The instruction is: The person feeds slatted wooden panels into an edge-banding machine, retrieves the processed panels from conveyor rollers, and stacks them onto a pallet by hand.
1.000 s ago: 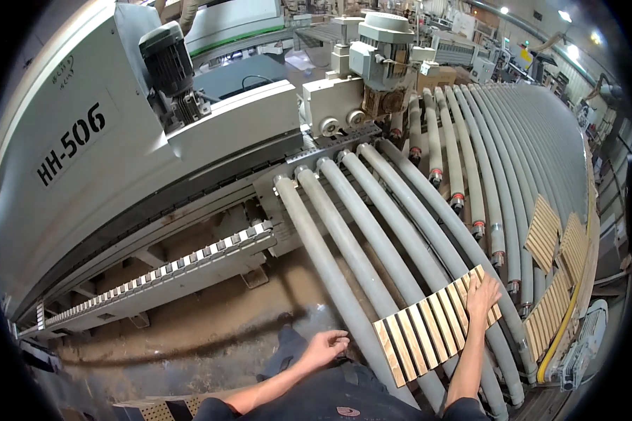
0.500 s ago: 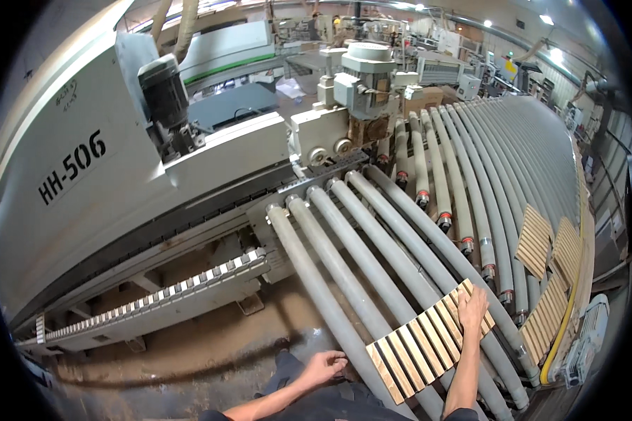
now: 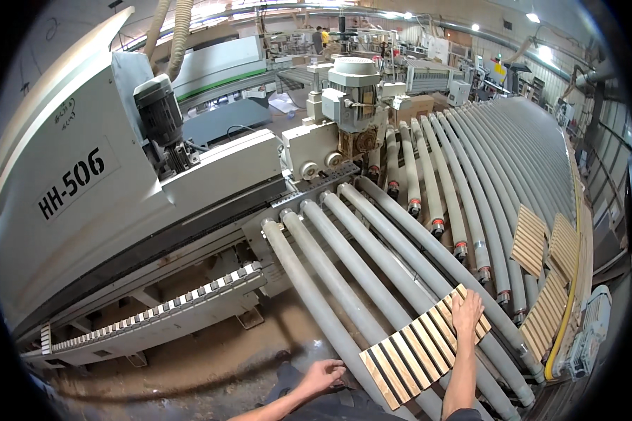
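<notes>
A slatted wooden panel (image 3: 407, 356), light strips with dark gaps between them, lies slantwise across the grey rollers (image 3: 344, 259) in front of me. On its right end sits my right hand (image 3: 466, 313), fingers bent over the slats near the far edge; their tips are partly hidden. My left hand (image 3: 321, 377) hovers by the nearest roller, left of the panel and apart from it. Its fingers are loosely curled, with nothing seen in them.
More slatted panels (image 3: 529, 242) lie at the right, beside a yellow strip (image 3: 563, 326). A large pale machine (image 3: 70, 168) fills the left. A motor unit (image 3: 353, 95) stands at the rollers' far end. Further rollers (image 3: 498, 175) stretch toward the back right.
The view has tilted up slightly, so the machine appears lower. The right hand stays on the panel, and both hands keep nearly the same places.
</notes>
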Available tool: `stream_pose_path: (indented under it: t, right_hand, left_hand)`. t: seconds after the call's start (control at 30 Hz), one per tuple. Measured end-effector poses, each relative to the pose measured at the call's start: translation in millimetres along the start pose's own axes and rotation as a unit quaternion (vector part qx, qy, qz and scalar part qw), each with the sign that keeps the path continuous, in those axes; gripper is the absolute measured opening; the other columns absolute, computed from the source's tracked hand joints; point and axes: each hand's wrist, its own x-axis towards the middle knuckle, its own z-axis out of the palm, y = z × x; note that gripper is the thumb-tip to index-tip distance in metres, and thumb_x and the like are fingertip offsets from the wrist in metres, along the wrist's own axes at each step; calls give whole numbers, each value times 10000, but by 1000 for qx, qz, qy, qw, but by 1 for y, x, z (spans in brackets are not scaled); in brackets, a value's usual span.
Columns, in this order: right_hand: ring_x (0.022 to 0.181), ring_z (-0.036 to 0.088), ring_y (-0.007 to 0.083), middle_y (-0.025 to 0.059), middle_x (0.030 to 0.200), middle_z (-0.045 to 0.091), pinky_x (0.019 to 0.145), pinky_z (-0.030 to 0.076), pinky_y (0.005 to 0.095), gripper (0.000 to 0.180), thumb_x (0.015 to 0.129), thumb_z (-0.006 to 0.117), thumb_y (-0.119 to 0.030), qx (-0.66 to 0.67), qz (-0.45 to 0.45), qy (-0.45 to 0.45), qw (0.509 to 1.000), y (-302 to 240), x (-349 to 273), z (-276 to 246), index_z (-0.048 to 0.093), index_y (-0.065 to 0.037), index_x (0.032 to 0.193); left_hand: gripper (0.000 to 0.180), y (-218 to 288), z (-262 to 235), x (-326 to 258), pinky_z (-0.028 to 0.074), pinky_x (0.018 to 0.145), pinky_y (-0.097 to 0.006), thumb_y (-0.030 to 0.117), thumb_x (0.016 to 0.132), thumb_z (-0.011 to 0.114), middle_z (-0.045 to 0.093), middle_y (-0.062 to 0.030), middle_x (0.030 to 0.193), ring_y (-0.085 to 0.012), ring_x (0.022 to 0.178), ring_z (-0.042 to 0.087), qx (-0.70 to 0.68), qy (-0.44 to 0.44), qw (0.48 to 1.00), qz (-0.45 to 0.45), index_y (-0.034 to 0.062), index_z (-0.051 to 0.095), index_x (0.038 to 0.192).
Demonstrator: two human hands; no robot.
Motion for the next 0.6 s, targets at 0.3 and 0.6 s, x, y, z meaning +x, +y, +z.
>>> stream_pose_path:
  t: [0.3, 0.6]
  right_hand:
    - [1095, 529, 383, 210, 1108, 573, 939, 386, 510, 449, 964, 572, -400, -17, 11, 1, 1000, 2, -1, 2, 573, 7, 1153]
    - [1091, 533, 386, 216, 1126, 574, 934, 388, 507, 476, 968, 558, -411, -7, 0, -2, 1000, 9, -5, 5, 564, 9, 1193]
  left_hand:
    - [376, -3, 0, 2, 537, 839, -291, 230, 931, 718, 743, -90, 1018, -129, 938, 670, 24, 18, 999, -17, 4, 680, 1228]
    - [383, -8, 1, 2, 531, 821, -289, 249, 921, 714, 745, -68, 1009, -115, 915, 661, 45, 3, 999, -22, 20, 689, 1227]
